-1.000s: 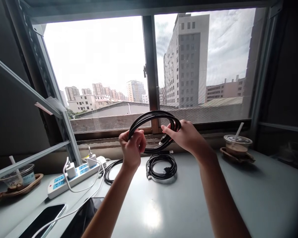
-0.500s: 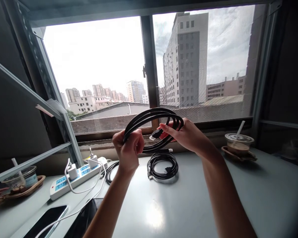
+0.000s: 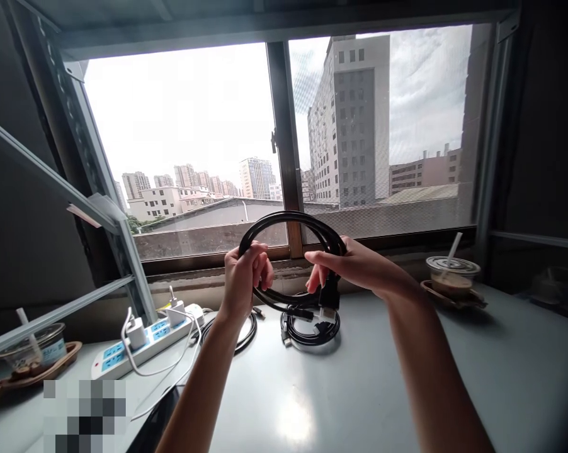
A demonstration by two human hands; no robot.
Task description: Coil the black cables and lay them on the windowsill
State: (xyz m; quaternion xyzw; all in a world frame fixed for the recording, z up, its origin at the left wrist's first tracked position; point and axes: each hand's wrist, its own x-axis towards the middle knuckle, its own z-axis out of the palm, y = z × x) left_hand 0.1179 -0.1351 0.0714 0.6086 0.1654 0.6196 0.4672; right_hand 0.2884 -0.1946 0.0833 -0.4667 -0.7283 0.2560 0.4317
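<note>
Held up in front of the window is a coiled black cable (image 3: 288, 218), its loops spanning both hands. My left hand (image 3: 244, 274) closes around the coil's left side. On the right side, my right hand (image 3: 359, 267) grips the loops between thumb and fingers. Below my right hand hangs a black plug (image 3: 329, 294) with a pale tip; a second cable end (image 3: 299, 312) points right beside it. Beneath them on the desk lies another coiled black cable (image 3: 312, 343). A further black cable coil (image 3: 252, 336) is partly hidden behind my left forearm.
A white power strip (image 3: 123, 365) with plugged-in chargers and white cords lies left on the desk (image 3: 359, 390). Drink cups in cardboard holders stand at the right (image 3: 453, 277) and far left (image 3: 33, 346). A metal frame (image 3: 109, 189) borders the window. A blurred patch covers the lower left.
The plug, earlier by my right fingertips inside the coil, now hangs below that hand. The coil has become rounder and more upright. The view has shifted slightly.
</note>
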